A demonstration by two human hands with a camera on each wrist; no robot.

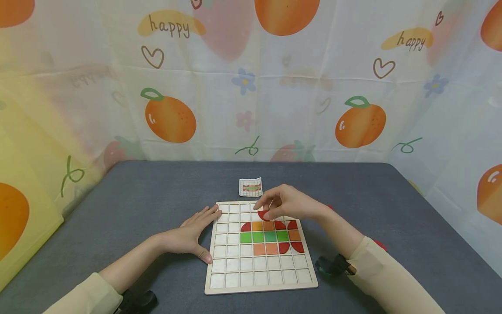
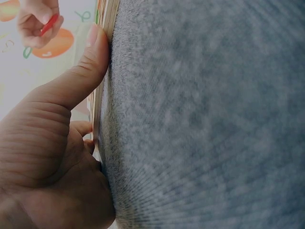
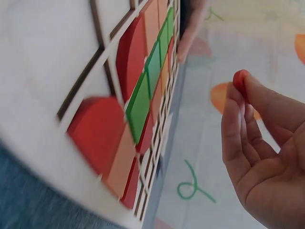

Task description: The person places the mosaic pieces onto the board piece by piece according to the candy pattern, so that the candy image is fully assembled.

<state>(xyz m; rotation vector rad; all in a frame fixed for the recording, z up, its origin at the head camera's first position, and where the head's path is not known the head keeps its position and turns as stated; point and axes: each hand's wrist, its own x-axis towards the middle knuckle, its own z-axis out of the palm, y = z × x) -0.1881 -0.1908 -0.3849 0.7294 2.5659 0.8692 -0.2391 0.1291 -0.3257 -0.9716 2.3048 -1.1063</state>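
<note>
A pale wooden grid board (image 1: 260, 289) lies on the dark table. Green squares (image 1: 258, 237), orange squares (image 1: 259, 249) and red rounded-corner tiles (image 1: 297, 247) fill some cells of its middle rows. My right hand (image 1: 292, 203) pinches a red tile (image 3: 239, 82) between thumb and fingertips, over the upper part of the board. That piece has a curved edge in the head view. My left hand (image 1: 184, 237) rests at the board's left edge, its thumb (image 2: 93, 47) against the side and its spread fingers near the far left corner.
Behind the board lies a small card (image 1: 250, 187) with a printed coloured grid pattern. Red pieces (image 1: 380, 245) show partly beside the right forearm, which hides the rest. A printed curtain (image 1: 251, 117) hangs behind the table.
</note>
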